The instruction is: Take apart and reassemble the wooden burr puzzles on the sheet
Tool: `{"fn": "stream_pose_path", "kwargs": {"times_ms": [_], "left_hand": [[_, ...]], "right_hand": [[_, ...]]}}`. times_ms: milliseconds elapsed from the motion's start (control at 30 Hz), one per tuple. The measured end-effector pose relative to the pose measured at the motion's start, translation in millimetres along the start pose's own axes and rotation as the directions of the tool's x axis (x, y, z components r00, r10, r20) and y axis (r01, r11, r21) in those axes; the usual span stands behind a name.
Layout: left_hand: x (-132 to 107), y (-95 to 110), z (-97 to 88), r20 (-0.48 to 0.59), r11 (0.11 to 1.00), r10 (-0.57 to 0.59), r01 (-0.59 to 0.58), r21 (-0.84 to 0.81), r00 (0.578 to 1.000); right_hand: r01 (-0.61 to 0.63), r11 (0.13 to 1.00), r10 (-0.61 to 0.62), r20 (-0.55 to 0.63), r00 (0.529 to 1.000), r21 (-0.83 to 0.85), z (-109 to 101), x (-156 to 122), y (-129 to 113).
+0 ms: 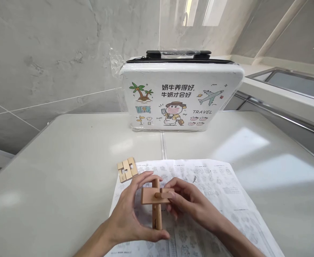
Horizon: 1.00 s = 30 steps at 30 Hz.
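Observation:
A brown wooden interlocking puzzle [148,196] is held between my two hands above a printed sheet [213,203]. My left hand [131,210] wraps round the upright piece [157,216], thumb at its lower end and fingers at its top. Across that upright lies a flat block, with a thin peg sticking out of its middle toward the right. My right hand [187,200] pinches the peg and the block's right end between thumb and fingers. Those fingertips are partly hidden behind the wood.
Left of the sheet's top corner lies a pale wooden puzzle [127,169] of slats with gaps. A white cartoon-printed case [181,96] in clear plastic stands at the back of the white table [52,171], before a grey wall. A seam runs down the table's middle.

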<state>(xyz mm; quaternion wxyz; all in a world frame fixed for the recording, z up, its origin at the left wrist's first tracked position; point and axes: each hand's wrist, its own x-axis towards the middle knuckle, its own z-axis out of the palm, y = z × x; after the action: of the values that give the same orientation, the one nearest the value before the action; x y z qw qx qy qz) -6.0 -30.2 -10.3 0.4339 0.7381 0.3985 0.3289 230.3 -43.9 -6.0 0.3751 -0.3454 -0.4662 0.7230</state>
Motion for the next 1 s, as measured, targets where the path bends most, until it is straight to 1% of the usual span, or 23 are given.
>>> {"fn": "stream_pose_path", "kwargs": {"times_ms": [100,133,200,267,333,400,433,500,567,633,667,733,800,867,1000], "left_hand": [[1,-1,-1.1,-0.01,0.999,-0.018,0.018,0.031,1.0],[2,-1,-1.6,-0.019,0.998,-0.031,0.032,0.048,0.999],[5,0,-2.7,-0.038,0.997,-0.061,0.063,0.049,0.997],[10,3,-4.6,-0.047,0.996,-0.088,0.087,-0.024,0.995],[14,8,-7.5,-0.017,0.979,-0.141,0.137,-0.151,0.99],[18,11,-11.0,0.063,0.927,-0.22,0.229,-0.296,0.973],[19,12,-12.6,0.104,0.891,-0.242,0.264,-0.37,0.965],[19,10,-14.9,0.157,0.807,-0.241,0.287,-0.515,0.958],[18,6,-15.1,0.178,0.725,-0.221,0.283,-0.628,0.959],[18,2,-13.5,0.202,0.642,-0.216,0.295,-0.707,0.955],[17,1,-12.3,0.219,0.601,-0.216,0.306,-0.738,0.952],[17,1,-9.6,0.25,0.526,-0.212,0.326,-0.786,0.945],[17,2,-7.5,0.275,0.479,-0.209,0.344,-0.808,0.938],[17,4,-6.1,0.293,0.469,-0.21,0.359,-0.807,0.933],[15,4,-4.4,0.31,0.48,-0.201,0.37,-0.796,0.929]], "right_hand": [[-0.012,0.987,0.012,-0.002,1.0,0.162,-5,-1,-1],[0.0,0.98,0.006,-0.03,1.0,0.197,-7,-1,-1],[0.046,0.977,-0.019,-0.133,0.991,0.21,-8,-1,-3],[0.085,0.991,-0.053,-0.276,0.96,0.107,-9,0,-5],[0.071,0.994,-0.097,-0.399,0.912,-0.078,-9,1,-4],[0.027,0.961,-0.157,-0.464,0.872,-0.275,-9,3,-1],[0.006,0.928,-0.197,-0.476,0.857,-0.373,-8,3,2],[-0.031,0.824,-0.291,-0.471,0.833,-0.565,-8,4,8],[-0.048,0.685,-0.406,-0.435,0.804,-0.727,-7,5,14],[-0.038,0.564,-0.512,-0.386,0.768,-0.825,-6,6,18],[-0.027,0.525,-0.553,-0.365,0.749,-0.851,-6,7,19],[-0.013,0.487,-0.597,-0.343,0.725,-0.873,-5,8,21],[-0.009,0.471,-0.605,-0.33,0.725,-0.882,-4,8,23],[-0.009,0.445,-0.6,-0.306,0.739,-0.895,-4,8,26],[-0.012,0.395,-0.591,-0.264,0.762,-0.919,-4,9,31]]}}
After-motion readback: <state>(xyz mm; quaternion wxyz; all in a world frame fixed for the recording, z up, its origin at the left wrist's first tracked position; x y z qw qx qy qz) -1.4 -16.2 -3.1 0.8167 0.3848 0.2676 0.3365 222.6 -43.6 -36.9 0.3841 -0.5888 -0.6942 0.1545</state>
